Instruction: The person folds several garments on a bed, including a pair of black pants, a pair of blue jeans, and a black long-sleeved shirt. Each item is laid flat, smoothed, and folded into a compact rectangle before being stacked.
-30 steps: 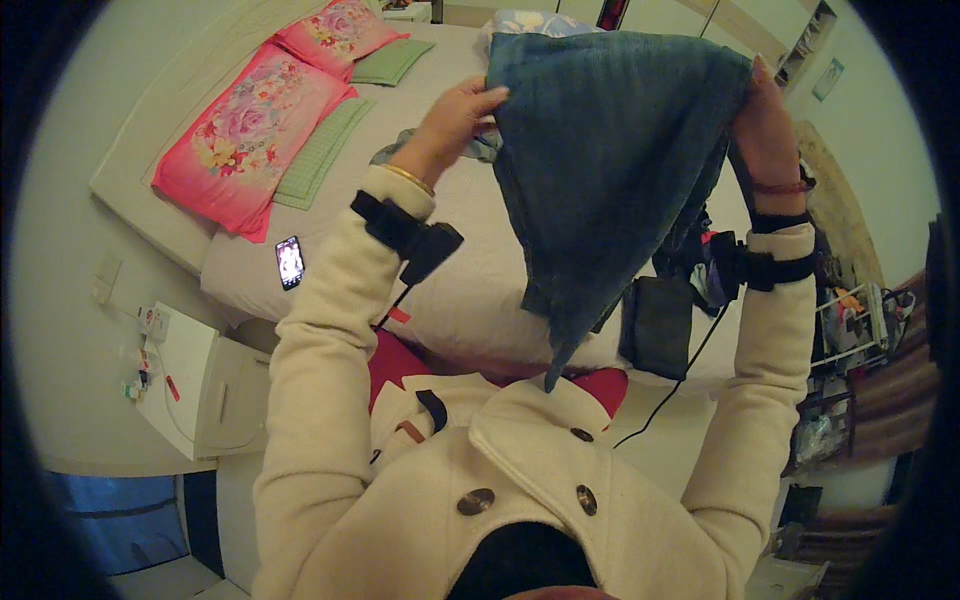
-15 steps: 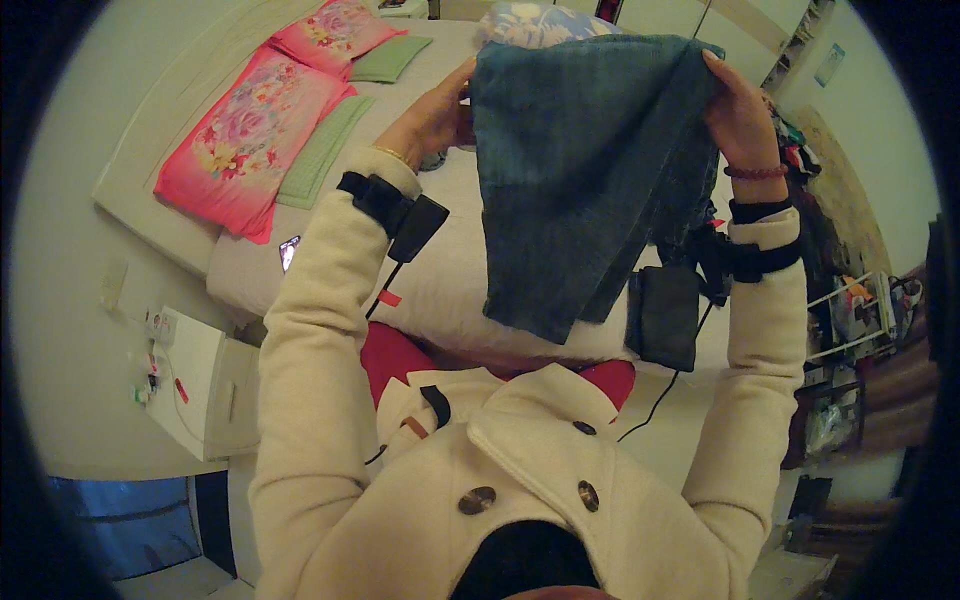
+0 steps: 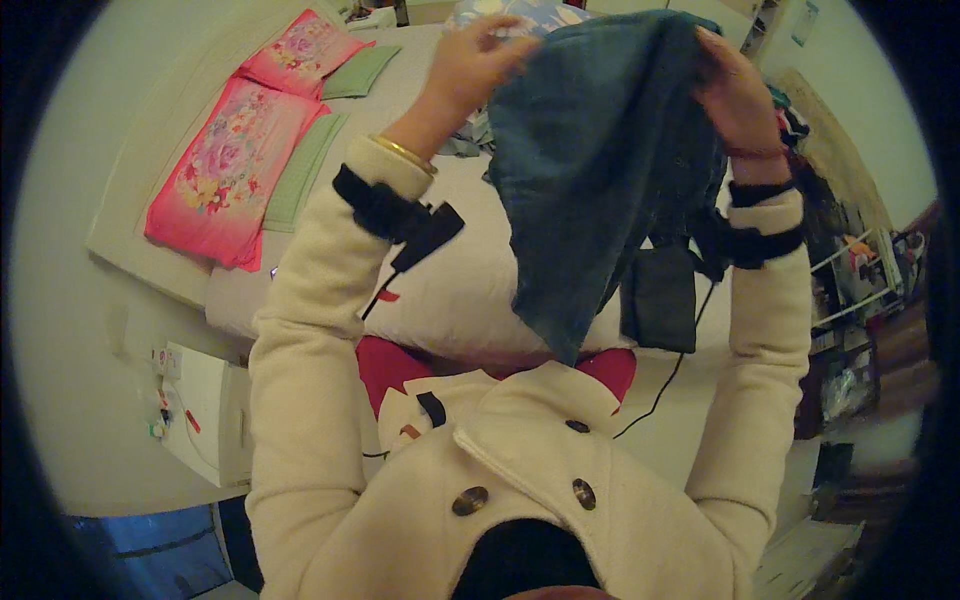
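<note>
A pair of dark blue denim jeans (image 3: 600, 170) hangs in front of me over the bed, loosely folded and tapering to a point at the bottom. My right hand (image 3: 738, 100) grips its upper right corner, thumb on the near side and the other fingers behind the cloth. At the upper left edge is my left hand (image 3: 478, 68), slightly blurred, with thumb and fingers apart and no cloth visible between them. Black straps wrap both wrists, and a small black box (image 3: 430, 235) sits by the left one.
Under the jeans is a bed (image 3: 440, 300) with a pale sheet. Pink floral pillows (image 3: 225, 160) and green pads (image 3: 305, 170) lie at its left. A dark rectangular thing (image 3: 658, 300) is below my right wrist. A white cabinet (image 3: 205, 410) stands left, a cluttered rack (image 3: 860, 275) right.
My left hand has come off the jeans' upper left corner and its fingers have spread. The jeans' left side has sagged inward, and its lower tip hangs lower. My right hand keeps its grip.
</note>
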A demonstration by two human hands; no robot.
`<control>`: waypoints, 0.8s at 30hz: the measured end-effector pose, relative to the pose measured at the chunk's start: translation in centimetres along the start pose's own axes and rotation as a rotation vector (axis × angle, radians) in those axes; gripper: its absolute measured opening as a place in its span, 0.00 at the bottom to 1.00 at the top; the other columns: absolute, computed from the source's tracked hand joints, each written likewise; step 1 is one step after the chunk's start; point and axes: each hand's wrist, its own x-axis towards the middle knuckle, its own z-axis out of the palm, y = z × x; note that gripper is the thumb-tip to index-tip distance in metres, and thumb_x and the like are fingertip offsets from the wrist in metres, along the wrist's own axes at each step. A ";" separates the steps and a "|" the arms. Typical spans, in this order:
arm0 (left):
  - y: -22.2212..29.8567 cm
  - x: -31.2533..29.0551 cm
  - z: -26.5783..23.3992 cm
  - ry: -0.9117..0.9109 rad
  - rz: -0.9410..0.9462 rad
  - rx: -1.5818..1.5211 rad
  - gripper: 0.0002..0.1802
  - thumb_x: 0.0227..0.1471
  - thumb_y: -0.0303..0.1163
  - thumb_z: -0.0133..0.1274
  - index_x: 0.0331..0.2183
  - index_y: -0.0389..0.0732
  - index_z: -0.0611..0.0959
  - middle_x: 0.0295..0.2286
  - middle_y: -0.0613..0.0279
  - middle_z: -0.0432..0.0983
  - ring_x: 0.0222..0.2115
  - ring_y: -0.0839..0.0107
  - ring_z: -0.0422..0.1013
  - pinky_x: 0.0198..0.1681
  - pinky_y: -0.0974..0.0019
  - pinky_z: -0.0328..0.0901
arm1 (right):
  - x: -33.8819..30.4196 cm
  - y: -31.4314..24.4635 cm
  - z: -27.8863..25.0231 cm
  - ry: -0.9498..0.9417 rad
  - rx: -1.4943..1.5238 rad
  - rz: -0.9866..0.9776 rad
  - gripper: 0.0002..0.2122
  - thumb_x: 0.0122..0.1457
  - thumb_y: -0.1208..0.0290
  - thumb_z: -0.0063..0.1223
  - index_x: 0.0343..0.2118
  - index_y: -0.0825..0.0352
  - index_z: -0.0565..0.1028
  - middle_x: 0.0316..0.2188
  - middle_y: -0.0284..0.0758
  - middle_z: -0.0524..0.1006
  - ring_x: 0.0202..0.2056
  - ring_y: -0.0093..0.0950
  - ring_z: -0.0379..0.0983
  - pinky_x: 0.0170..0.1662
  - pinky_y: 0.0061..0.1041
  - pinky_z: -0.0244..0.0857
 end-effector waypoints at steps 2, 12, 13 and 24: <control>1.0 -1.1 5.2 0.080 0.133 0.047 0.28 0.40 0.41 0.53 0.41 0.36 0.67 0.35 0.54 0.70 0.32 0.67 0.68 0.34 0.67 0.62 | 0.5 2.5 3.3 0.062 -0.315 -0.067 0.14 0.47 0.80 0.44 0.40 0.70 0.67 0.39 0.37 0.69 0.40 0.28 0.66 0.44 0.24 0.60; -1.3 -1.7 1.6 0.433 0.168 0.495 0.32 0.37 0.39 0.51 0.47 0.44 0.60 0.33 0.52 0.71 0.34 0.59 0.69 0.36 0.64 0.63 | 0.0 7.1 13.7 -0.157 -0.387 0.042 0.15 0.53 0.63 0.44 0.42 0.65 0.69 0.39 0.28 0.68 0.41 0.18 0.62 0.45 0.16 0.53; -1.4 -1.8 1.6 0.427 0.118 0.504 0.30 0.38 0.39 0.49 0.46 0.44 0.62 0.33 0.50 0.70 0.34 0.58 0.68 0.37 0.64 0.62 | 0.1 7.6 13.8 -0.183 -0.423 -0.015 0.16 0.53 0.64 0.44 0.42 0.66 0.68 0.39 0.28 0.68 0.42 0.18 0.62 0.46 0.16 0.53; -3.3 1.1 2.3 0.278 -0.011 -0.229 0.16 0.45 0.34 0.41 0.38 0.43 0.73 0.28 0.66 0.71 0.29 0.75 0.65 0.31 0.74 0.60 | -8.4 17.3 8.9 -0.082 -0.671 0.049 0.23 0.53 0.61 0.42 0.49 0.69 0.59 0.50 0.40 0.59 0.52 0.30 0.53 0.54 0.22 0.43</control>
